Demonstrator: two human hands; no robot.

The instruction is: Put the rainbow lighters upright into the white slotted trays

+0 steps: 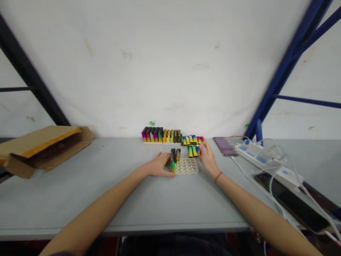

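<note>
A white tray (188, 166) with round holes lies on the table in front of me. Several lighters (173, 165) with dark tops stand upright at its left end. My left hand (159, 165) holds that end, its thumb along the near edge and its fingers behind. Just right of the tray, my right hand (208, 158) has its fingers closed around a blue lighter (197, 150), partly hidden by the fingers. Beside it lie green and yellow lighters (192, 152). Behind them is a row of loose, multicoloured lighters (191, 140).
Two filled trays of upright lighters (152, 135) stand near the wall. An open cardboard box (50, 149) lies at the left. At the right are a power strip (269, 165), white cables, a dark phone (291, 201) and a flat purple device (226, 145).
</note>
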